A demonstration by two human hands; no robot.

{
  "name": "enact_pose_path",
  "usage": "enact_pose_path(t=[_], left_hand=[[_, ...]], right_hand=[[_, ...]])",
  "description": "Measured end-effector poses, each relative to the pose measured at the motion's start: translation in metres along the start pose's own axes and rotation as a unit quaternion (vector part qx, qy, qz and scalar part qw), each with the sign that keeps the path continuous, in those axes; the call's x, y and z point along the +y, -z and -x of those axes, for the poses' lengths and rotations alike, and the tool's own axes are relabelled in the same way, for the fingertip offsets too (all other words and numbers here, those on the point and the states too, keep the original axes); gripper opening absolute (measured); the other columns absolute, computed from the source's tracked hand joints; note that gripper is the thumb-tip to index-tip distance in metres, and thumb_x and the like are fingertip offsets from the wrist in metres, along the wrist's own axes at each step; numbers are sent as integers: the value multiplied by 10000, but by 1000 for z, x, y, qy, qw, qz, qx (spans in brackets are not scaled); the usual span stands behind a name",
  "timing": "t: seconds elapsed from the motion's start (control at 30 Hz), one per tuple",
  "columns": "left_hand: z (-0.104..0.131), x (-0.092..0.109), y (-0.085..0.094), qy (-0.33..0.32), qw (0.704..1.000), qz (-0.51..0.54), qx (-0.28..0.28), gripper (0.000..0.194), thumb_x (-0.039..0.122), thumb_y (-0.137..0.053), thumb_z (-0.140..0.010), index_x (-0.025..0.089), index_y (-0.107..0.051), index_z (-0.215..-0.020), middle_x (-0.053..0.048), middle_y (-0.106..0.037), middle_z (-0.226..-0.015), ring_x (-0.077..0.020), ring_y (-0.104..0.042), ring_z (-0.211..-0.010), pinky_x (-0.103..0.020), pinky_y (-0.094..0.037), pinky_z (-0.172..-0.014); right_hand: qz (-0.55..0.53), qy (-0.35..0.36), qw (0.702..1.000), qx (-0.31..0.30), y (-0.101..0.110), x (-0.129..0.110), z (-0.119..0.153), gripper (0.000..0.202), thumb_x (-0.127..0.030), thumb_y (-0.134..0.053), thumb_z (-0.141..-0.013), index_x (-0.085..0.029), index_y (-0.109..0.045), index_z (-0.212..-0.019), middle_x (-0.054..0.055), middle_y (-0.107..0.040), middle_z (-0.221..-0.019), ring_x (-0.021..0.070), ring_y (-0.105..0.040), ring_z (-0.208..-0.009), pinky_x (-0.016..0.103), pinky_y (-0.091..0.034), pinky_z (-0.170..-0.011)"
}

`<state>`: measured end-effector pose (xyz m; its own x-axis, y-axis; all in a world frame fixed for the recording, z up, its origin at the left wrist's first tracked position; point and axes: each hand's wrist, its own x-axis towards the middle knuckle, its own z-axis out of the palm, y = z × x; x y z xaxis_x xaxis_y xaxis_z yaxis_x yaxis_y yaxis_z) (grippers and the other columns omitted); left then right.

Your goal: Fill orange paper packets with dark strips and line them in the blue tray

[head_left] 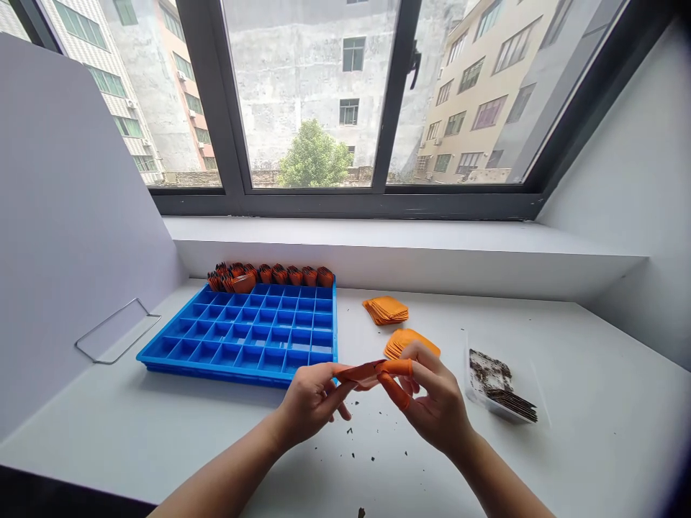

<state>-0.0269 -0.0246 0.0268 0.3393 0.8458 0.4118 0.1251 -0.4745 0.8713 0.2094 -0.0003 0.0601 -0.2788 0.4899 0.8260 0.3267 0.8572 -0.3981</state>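
My left hand (314, 401) pinches the left end of a small orange packet (363, 375) between thumb and fingers. At its right end, my right hand (432, 403) closes on the edge with thumb and index finger, both wearing orange finger cots. The packet is held above the table, roughly level. Just behind my right hand lies a fanned stack of flat orange packets (413, 341). A second orange stack (386, 310) lies farther back. To the right, a clear plastic box (512, 411) holds thin dark brown pieces and dark crumbs.
A blue divided tray (237, 374) stands at the left, with bundles of dark-edged orange packets (278, 274) upright in its rear compartments. A bent wire frame (116, 332) leans by the left panel. Dark crumbs (372, 459) dot the white table. A windowsill (404, 236) bounds the back.
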Motion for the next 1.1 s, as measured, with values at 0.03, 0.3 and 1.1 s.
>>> enact_pose_path(t=[0.03,0.3,1.1], left_hand=[[0,0,0,5,1000,3,-4,311,366,-651,-1083,127,-758,-1253,-144,-836,-1052,-170,-810,-609,-154,-503,-410],[1,-1,-6,-8,999,45,-20,295,387,-744,-1026,111,-771,-1127,-73,-779,-784,-167,-755,-605,-224,-596,-523],[-4,-7,-9,-141,989,-23,40,277,334,-624,-1099,197,-847,-1193,-86,-632,-1005,-107,-672,-687,-255,-694,-562]], right_hand=[[0,1,1000,-8,1,1,0,158,-119,-694,-996,-256,-769,-1013,-23,-474,-759,120,-473,-618,261,-431,-519],[12,14,996,-87,-4,6,9,73,-185,-715,-1005,-227,-775,-996,1,-496,-833,109,-472,-626,257,-442,-514],[-34,-29,999,24,-14,5,13,55,-181,-750,-988,-228,-762,-962,19,-636,-820,142,-581,-658,268,-474,-506]])
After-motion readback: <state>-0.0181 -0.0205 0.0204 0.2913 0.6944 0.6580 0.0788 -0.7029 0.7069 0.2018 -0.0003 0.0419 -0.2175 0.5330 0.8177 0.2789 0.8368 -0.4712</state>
